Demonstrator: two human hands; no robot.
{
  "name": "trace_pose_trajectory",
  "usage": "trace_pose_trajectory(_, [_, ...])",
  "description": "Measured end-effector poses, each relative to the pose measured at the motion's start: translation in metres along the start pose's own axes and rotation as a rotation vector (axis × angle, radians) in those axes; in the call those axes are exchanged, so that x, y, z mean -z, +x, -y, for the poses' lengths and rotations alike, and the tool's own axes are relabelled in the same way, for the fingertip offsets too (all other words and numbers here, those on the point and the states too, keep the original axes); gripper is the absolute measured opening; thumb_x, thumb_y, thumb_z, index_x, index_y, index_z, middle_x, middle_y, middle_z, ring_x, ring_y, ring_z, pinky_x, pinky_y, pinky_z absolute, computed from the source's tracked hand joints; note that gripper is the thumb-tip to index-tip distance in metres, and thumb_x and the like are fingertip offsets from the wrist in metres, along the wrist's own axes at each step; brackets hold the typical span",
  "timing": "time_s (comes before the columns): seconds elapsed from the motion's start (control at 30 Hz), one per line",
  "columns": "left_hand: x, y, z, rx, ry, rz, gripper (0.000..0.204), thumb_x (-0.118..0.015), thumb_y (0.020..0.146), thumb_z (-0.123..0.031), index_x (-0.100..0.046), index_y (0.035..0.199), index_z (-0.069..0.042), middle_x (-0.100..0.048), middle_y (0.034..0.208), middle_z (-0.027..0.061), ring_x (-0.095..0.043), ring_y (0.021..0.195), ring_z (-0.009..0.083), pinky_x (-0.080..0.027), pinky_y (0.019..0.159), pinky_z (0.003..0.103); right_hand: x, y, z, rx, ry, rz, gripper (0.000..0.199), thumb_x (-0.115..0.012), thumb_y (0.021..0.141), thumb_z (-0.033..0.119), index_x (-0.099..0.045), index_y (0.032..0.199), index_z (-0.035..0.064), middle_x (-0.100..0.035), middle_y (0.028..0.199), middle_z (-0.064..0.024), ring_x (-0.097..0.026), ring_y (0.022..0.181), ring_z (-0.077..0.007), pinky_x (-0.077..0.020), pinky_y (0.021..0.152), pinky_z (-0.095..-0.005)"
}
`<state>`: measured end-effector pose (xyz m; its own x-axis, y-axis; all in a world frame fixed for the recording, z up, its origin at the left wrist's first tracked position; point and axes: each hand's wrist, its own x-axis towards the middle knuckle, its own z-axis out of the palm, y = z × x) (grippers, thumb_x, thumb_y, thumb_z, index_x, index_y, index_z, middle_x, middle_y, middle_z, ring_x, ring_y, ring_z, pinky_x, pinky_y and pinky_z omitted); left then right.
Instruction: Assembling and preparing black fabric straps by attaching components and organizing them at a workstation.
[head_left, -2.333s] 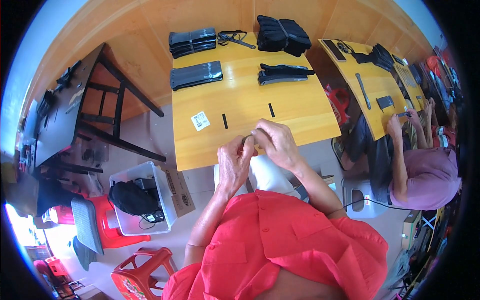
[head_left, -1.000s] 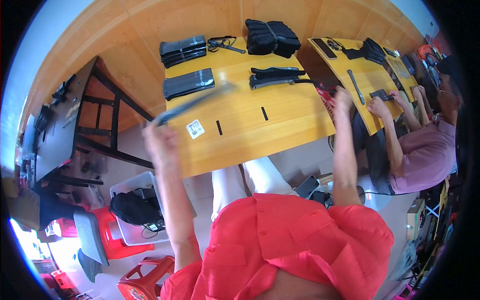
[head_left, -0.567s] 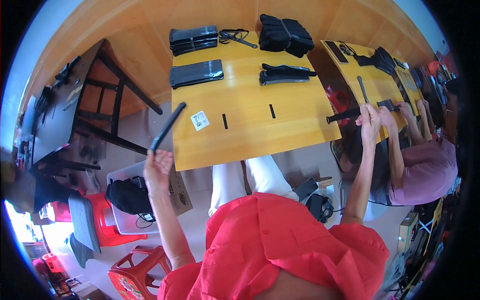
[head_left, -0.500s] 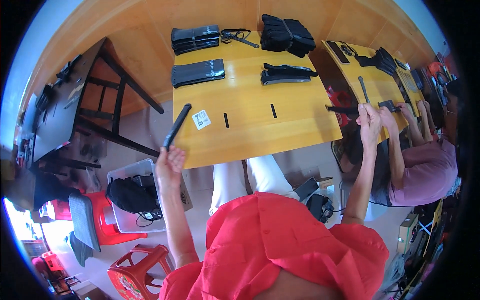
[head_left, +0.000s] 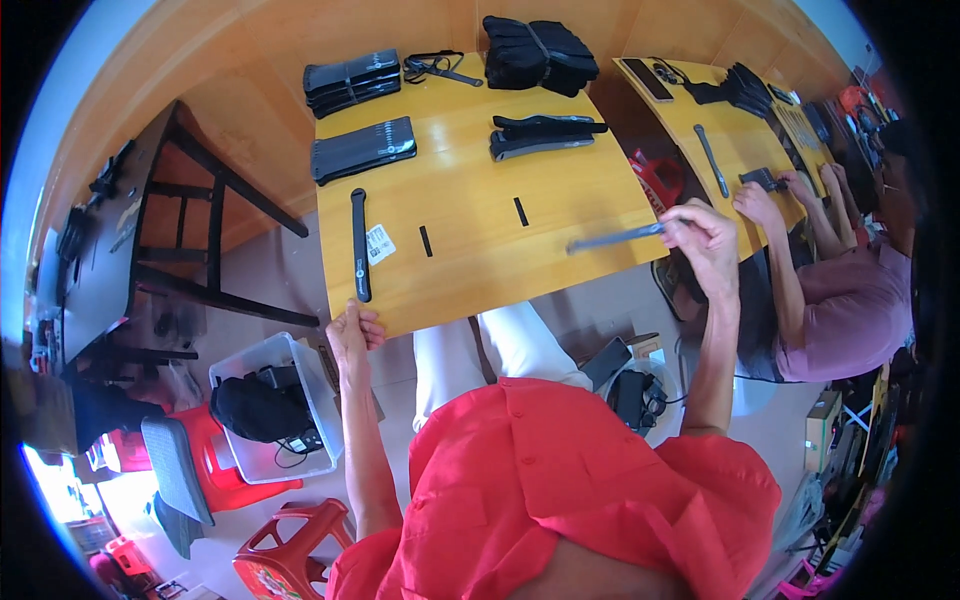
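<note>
A black strap [head_left: 361,250] with a slot at its far end and a pale print near its close end lies at the table's left side. Just below that end is my left hand [head_left: 357,330], fingers loosely bent and holding nothing, at the near left corner. Over the right side of the table my right hand [head_left: 703,245] pinches another dark strap [head_left: 615,238], which points left and is blurred by motion. A white label [head_left: 379,244] lies beside the left strap. Two short black strips, a left one [head_left: 426,241] and a right one [head_left: 520,211], lie mid-table.
Packed stacks [head_left: 363,150] of black sleeves stand at the far left of the yellow table [head_left: 460,285]. Folded straps [head_left: 543,138] and a banded black bundle [head_left: 540,55] lie farther right. Rightward, a co-worker's hands [head_left: 760,205] work at another table. A clear bin [head_left: 275,455] stands lower left.
My right hand has swung its strap inward over the table. The left strap now lies straighter and flat, with my left hand off its end. The view has shifted slightly.
</note>
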<state>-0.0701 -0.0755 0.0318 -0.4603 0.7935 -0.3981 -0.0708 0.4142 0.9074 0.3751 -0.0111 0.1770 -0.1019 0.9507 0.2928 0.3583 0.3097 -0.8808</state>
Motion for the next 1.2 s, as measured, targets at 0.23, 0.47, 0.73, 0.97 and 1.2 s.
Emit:
trace_pose_trajectory(0.23, [-0.074, -0.073, -0.091, -0.86, 0.173, 0.483, 0.056, -0.067, 0.08, -0.03, -0.049, 0.125, 0.0, -0.061, 0.106, 0.0125, -0.059, 0.098, 0.0187, -0.047, 0.085, 0.033, -0.09, -0.003, 0.05, 0.249, -0.067, 0.594, 0.013, -0.061, 0.076, -0.003, -0.064, 0.087, 0.0018, -0.061, 0.078, -0.0087, -0.059, 0.067, -0.0197, -0.0451, 0.057, -0.03])
trace_pose_trajectory(0.47, [-0.091, -0.078, -0.068, -0.247, 0.128, 0.882, 0.026, -0.07, 0.08, -0.016, -0.062, 0.098, 0.002, -0.057, 0.073, 0.0014, -0.051, 0.063, 0.0074, -0.046, 0.06, 0.023, -0.106, 0.003, 0.043, 0.105, 0.065, 0.434, 0.023, -0.061, 0.078, -0.005, -0.065, 0.099, 0.0024, -0.064, 0.086, -0.0076, -0.061, 0.07, -0.0131, -0.0483, 0.059, -0.0231])
trace_pose_trajectory(0.73, [-0.052, -0.031, -0.045, -0.241, 0.161, 0.842, 0.015, -0.059, 0.087, -0.011, -0.064, 0.088, 0.003, -0.058, 0.067, 0.0018, -0.054, 0.062, 0.0075, -0.046, 0.059, 0.022, -0.111, 0.006, -0.034, -0.26, 0.201, 0.299, 0.018, -0.064, 0.079, -0.001, -0.065, 0.096, -0.0013, -0.062, 0.067, -0.0038, -0.062, 0.063, -0.0088, -0.0497, 0.058, -0.0202])
trace_pose_trajectory(0.97, [-0.063, -0.008, -0.032, -0.162, 0.035, 0.525, 0.017, -0.06, 0.087, -0.013, -0.063, 0.086, 0.004, -0.059, 0.067, 0.0017, -0.055, 0.061, 0.0085, -0.047, 0.056, 0.021, -0.122, 0.015, -0.057, -0.431, 0.241, 0.258, 0.013, -0.068, 0.08, 0.013, -0.063, 0.085, 0.0023, -0.063, 0.071, -0.0042, -0.063, 0.063, -0.0093, -0.046, 0.05, -0.0172])
trace_pose_trajectory(1.2, [-0.091, 0.046, -0.044, -0.351, 0.068, 0.258, 0.016, -0.064, 0.081, -0.012, -0.064, 0.077, 0.003, -0.056, 0.061, 0.002, -0.05, 0.05, 0.0067, -0.042, 0.046, 0.021, -0.149, 0.055, -0.086, -0.56, 0.326, 0.1, 0.014, -0.071, 0.076, 0.014, -0.063, 0.077, 0.0034, -0.057, 0.062, -0.0002, -0.056, 0.05, -0.0082, -0.0332, 0.038, -0.0193])
